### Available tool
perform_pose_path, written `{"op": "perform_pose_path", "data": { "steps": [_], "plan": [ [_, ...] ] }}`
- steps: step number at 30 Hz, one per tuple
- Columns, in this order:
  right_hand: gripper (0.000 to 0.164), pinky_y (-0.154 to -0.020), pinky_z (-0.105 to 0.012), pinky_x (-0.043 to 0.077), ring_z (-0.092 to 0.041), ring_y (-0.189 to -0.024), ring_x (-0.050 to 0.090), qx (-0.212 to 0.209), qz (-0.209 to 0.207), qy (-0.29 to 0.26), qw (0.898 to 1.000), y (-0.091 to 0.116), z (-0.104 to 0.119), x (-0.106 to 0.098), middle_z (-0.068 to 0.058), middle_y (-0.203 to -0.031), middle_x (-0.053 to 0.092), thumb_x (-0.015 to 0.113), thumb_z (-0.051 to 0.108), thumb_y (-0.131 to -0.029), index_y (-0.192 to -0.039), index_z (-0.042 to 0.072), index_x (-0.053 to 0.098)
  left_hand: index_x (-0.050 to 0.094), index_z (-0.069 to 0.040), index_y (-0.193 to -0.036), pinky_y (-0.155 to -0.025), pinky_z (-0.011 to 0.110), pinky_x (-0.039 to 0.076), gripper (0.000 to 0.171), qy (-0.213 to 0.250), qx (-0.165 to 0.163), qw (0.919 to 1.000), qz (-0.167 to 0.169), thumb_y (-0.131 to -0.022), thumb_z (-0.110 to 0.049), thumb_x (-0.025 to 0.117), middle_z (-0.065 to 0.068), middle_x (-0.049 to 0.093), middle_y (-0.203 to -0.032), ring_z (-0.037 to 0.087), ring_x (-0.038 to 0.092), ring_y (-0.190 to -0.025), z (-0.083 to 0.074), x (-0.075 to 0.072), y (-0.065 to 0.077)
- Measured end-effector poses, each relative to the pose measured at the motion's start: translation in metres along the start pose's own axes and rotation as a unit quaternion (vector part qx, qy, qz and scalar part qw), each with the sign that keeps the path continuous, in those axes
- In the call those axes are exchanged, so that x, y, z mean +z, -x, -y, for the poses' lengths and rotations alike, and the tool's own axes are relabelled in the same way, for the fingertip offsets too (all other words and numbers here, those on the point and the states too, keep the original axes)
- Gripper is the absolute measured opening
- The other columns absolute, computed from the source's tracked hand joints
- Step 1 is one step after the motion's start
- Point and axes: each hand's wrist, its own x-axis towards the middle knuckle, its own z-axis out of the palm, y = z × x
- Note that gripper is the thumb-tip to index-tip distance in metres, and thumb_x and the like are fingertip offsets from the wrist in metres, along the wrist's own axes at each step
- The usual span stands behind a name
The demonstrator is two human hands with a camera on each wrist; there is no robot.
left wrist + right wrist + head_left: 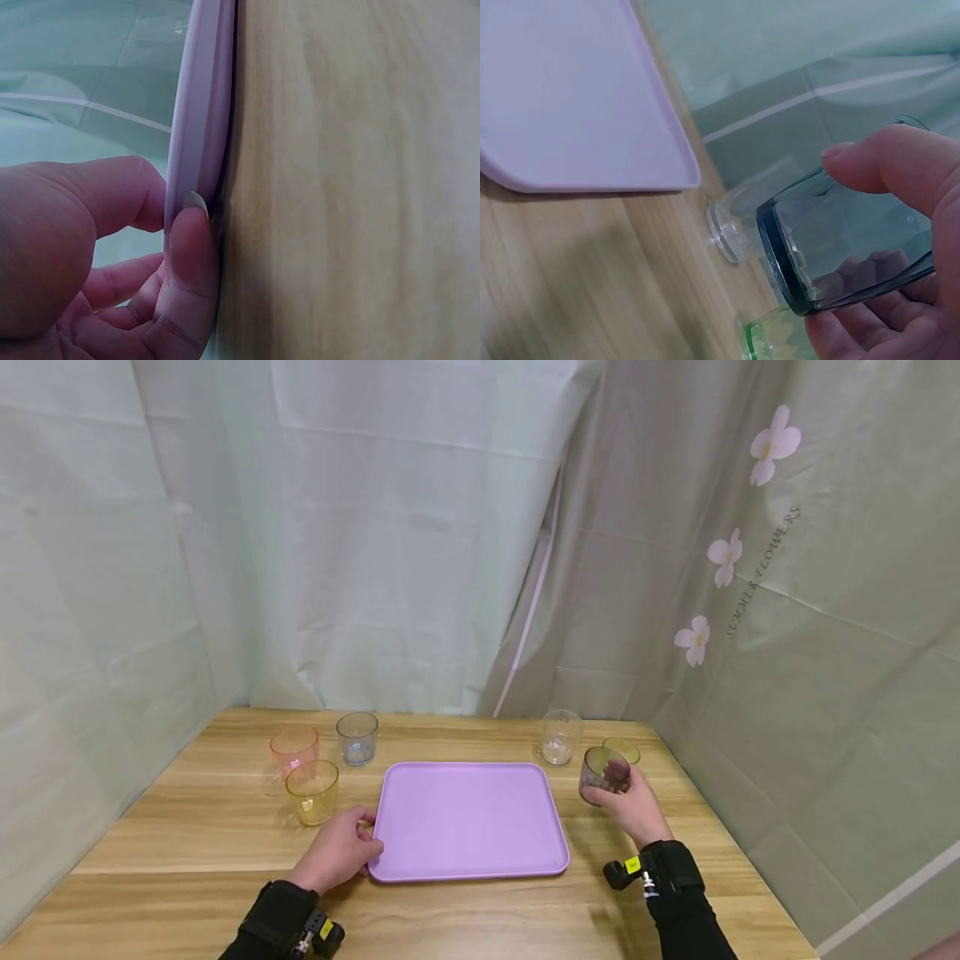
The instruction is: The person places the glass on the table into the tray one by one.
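A purple tray [472,820] lies flat on the wooden table. At its near left corner my left hand [337,850] pinches the rim; the left wrist view shows the thumb [192,251] against the outside of the tray wall [196,127]. On the right, my right hand [639,810] grips a dark grey glass [600,775] round its side, and the glass appears raised off the table. In the right wrist view the thumb lies across one side of the dark glass [855,232] and the fingers curl round the other.
Behind the dark glass stand a clear glass [559,739] and a green glass [622,749]. Left of the tray are a pink glass [294,750], a yellow glass [312,793] and a blue-grey glass [357,740]. Curtains [390,543] hang round the table's back and sides.
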Motion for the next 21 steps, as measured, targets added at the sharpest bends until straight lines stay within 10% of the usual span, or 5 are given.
{"op": "perform_pose_path", "data": {
  "steps": [21],
  "plan": [
    [0.081, -0.120, -0.052, 0.043, -0.038, -0.146, 0.050, -0.030, 0.008, 0.020, 0.999, -0.008, 0.024, 0.014, -0.023, -0.162, 0.051, 0.084, 0.025, -0.097, -0.161, 0.002, 0.041, 0.063, 0.013, -0.130, -0.054, 0.031, 0.054, 0.047, 0.004, 0.003, 1.0000, 0.000, -0.086, 0.001, 0.077, 0.008, 0.062, -0.077, 0.019, 0.063, -0.057, 0.001, 0.000, 0.000]
  ]
}}
